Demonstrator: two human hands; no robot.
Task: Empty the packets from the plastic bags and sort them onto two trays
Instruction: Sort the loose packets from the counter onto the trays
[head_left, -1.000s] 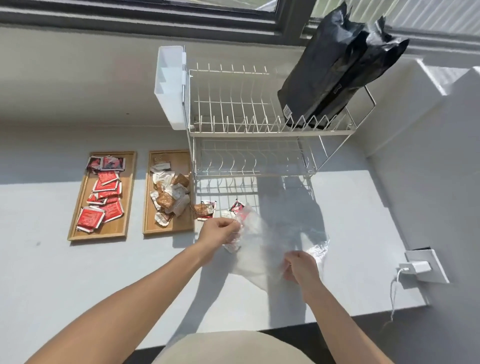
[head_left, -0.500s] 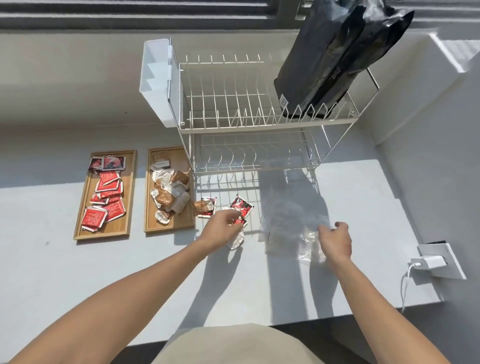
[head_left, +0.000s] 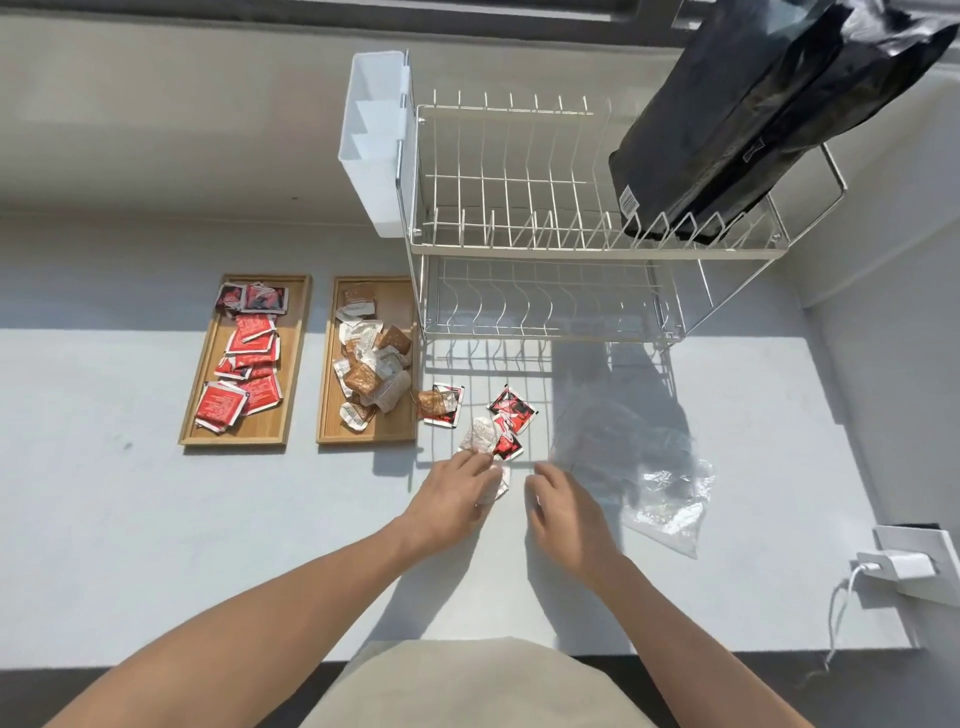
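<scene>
Two wooden trays lie side by side on the white counter: the left tray (head_left: 296, 364) holds red packets (head_left: 249, 374), the right tray (head_left: 400, 306) holds brown and white packets (head_left: 371, 364). A few loose red, white and brown packets (head_left: 501, 421) lie on the counter in front of the rack. My left hand (head_left: 452, 499) is at their near edge, its fingers curled over a white packet (head_left: 501, 480). Just right of it, my right hand (head_left: 563, 506) hovers with relaxed fingers and holds nothing. The clear plastic bag (head_left: 654, 478) lies flat to the right.
A two-tier white wire dish rack (head_left: 545, 234) stands behind the loose packets, with black bags (head_left: 753, 119) on its top tier and a white caddy (head_left: 374, 145) on its left side. A charger (head_left: 898, 564) is plugged in at the right wall.
My right hand let go of the plastic bag, which now lies flat at the right, and came left beside my left hand. Loose packets now lie spread on the counter.
</scene>
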